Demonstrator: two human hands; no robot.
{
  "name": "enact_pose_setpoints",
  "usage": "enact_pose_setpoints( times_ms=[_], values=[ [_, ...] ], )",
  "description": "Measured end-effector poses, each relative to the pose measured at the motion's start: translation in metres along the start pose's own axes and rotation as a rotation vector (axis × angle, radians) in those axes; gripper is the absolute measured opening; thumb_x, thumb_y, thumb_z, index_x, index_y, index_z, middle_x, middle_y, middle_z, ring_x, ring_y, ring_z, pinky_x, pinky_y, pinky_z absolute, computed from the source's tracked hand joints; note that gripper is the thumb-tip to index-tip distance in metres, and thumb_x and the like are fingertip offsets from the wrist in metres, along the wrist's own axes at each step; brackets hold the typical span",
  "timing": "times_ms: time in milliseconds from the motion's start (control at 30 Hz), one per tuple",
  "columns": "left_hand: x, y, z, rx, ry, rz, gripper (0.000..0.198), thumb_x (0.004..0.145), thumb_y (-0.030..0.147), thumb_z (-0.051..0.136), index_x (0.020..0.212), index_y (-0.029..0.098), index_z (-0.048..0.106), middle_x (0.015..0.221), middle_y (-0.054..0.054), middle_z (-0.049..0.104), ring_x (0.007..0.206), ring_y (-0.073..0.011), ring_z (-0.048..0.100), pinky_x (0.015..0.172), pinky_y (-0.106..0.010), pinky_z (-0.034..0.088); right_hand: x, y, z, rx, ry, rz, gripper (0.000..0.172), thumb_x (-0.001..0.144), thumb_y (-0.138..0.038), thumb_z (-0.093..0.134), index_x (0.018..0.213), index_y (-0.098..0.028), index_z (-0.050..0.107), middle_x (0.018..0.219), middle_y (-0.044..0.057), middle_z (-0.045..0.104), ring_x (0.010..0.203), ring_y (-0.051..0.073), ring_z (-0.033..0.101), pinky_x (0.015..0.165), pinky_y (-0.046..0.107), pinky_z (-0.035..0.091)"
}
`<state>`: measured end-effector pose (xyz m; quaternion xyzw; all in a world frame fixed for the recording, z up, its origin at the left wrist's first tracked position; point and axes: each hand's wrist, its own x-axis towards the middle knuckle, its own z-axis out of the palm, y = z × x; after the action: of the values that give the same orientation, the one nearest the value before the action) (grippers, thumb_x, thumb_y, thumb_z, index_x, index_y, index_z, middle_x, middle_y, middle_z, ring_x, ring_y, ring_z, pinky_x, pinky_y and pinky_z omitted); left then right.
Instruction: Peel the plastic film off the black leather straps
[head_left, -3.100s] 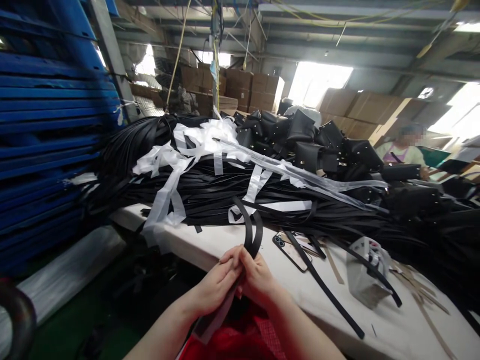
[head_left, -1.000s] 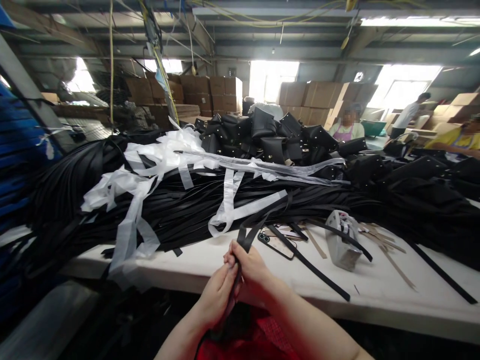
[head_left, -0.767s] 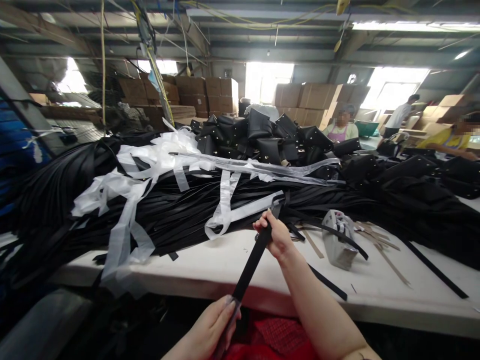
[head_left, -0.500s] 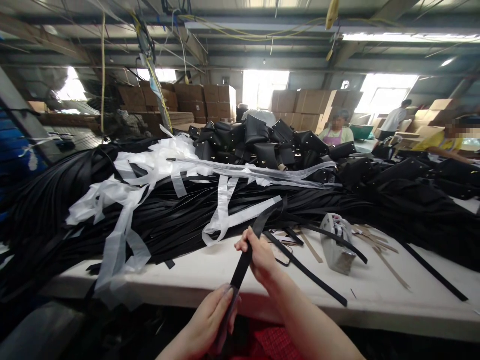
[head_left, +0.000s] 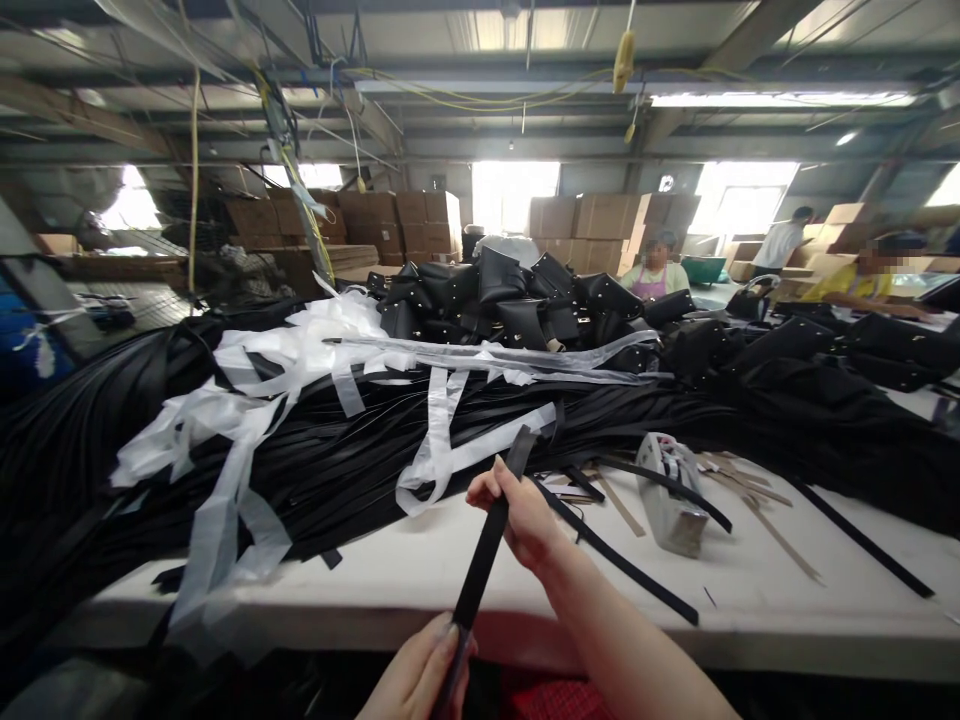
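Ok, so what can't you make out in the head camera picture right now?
All in the head view:
Lower end of the black strap: behind your left hand, near the bottom edge.
Strap's gripped stretch: partly covered by your right hand.
Pile of straps: cut off by the left edge.
Grey box: contents unclear, with another strap across it.
Wall dial: too small to read.

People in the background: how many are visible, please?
3: a pink-aproned person behind the black pile, a white-shirted person farther right, a yellow-shirted person at far right. Others may be hidden.
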<state>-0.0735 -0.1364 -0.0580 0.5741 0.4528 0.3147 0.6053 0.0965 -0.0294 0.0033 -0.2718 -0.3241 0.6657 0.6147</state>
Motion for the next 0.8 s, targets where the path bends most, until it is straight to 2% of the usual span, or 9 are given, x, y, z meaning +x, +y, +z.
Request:
enact_pose_setpoints(
  times_ms=[67, 167, 267, 367, 467, 533, 667, 800],
  values=[
    [0.005, 0.018, -0.003, 0.013, -0.022, 0.053, 0.054, 0.092, 0.067, 0.040, 0.087, 0.017, 0.060, 0.062, -0.002, 0.056, 0.056, -0.0149, 0.051, 0.056, -0.025, 0.042, 0.004, -0.008, 0.011, -0.044, -0.068, -0.037, 0.056, 0.069, -0.067, 0.072, 0.055, -0.019, 0.046, 0.071, 0.005, 0.067, 0.070, 0.017, 0.060, 0.077, 0.033, 0.046],
    [0.014, 0.058, -0.008, 0.032, -0.080, 0.154, 0.052, 0.095, 0.063, 0.038, 0.091, 0.016, 0.059, 0.064, -0.002, 0.057, 0.059, -0.0153, 0.051, 0.059, -0.026, 0.042, 0.010, -0.029, 0.035, -0.132, -0.163, -0.137, 0.054, 0.075, -0.064, 0.069, 0.056, -0.019, 0.048, 0.072, 0.005, 0.067, 0.072, 0.017, 0.061, 0.077, 0.032, 0.046],
    [0.022, 0.098, -0.010, 0.038, -0.080, 0.260, 0.051, 0.096, 0.061, 0.037, 0.096, 0.015, 0.059, 0.064, -0.002, 0.058, 0.058, -0.0144, 0.049, 0.056, -0.025, 0.039, 0.021, -0.063, 0.055, -0.200, -0.194, -0.230, 0.051, 0.078, -0.059, 0.069, 0.056, -0.018, 0.049, 0.069, 0.004, 0.066, 0.070, 0.016, 0.060, 0.075, 0.031, 0.046],
    [0.029, 0.124, -0.011, 0.024, -0.073, 0.318, 0.052, 0.095, 0.062, 0.039, 0.094, 0.014, 0.059, 0.061, -0.002, 0.058, 0.055, -0.0135, 0.047, 0.053, -0.024, 0.037, 0.031, -0.106, 0.066, -0.140, -0.262, -0.182, 0.041, 0.076, -0.051, 0.075, 0.061, -0.018, 0.055, 0.067, 0.002, 0.064, 0.065, 0.016, 0.059, 0.071, 0.031, 0.047],
    [0.037, 0.133, -0.011, 0.001, -0.073, 0.323, 0.053, 0.092, 0.065, 0.042, 0.086, 0.014, 0.058, 0.059, -0.001, 0.057, 0.052, -0.0122, 0.046, 0.050, -0.023, 0.035, 0.035, -0.138, 0.068, -0.042, -0.376, -0.054, 0.023, 0.078, -0.038, 0.075, 0.078, -0.019, 0.062, 0.058, -0.004, 0.054, 0.058, 0.012, 0.053, 0.064, 0.028, 0.046],
    [0.043, 0.133, -0.011, -0.011, -0.084, 0.330, 0.054, 0.091, 0.066, 0.044, 0.080, 0.015, 0.056, 0.058, -0.001, 0.056, 0.051, -0.0116, 0.047, 0.049, -0.022, 0.035, 0.034, -0.148, 0.068, -0.064, -0.416, -0.066, 0.017, 0.079, -0.031, 0.074, 0.086, -0.019, 0.065, 0.052, -0.007, 0.045, 0.052, 0.010, 0.047, 0.061, 0.026, 0.044],
    [0.050, 0.131, -0.005, -0.102, -0.150, 0.335, 0.053, 0.090, 0.066, 0.046, 0.085, 0.014, 0.057, 0.061, -0.001, 0.055, 0.052, -0.0114, 0.049, 0.051, -0.022, 0.040, 0.026, -0.144, 0.069, -0.228, -0.424, -0.198, 0.022, 0.082, -0.037, 0.072, 0.087, -0.016, 0.069, 0.047, -0.009, 0.034, 0.047, 0.010, 0.040, 0.058, 0.026, 0.042],
    [0.053, 0.138, 0.002, -0.206, -0.154, 0.367, 0.054, 0.087, 0.067, 0.050, 0.089, 0.013, 0.057, 0.060, 0.001, 0.054, 0.050, -0.0112, 0.050, 0.050, -0.023, 0.041, 0.017, -0.131, 0.075, -0.334, -0.434, -0.245, 0.034, 0.086, -0.048, 0.065, 0.091, -0.015, 0.071, 0.046, -0.007, 0.038, 0.047, 0.011, 0.045, 0.060, 0.028, 0.044]
  ],
)
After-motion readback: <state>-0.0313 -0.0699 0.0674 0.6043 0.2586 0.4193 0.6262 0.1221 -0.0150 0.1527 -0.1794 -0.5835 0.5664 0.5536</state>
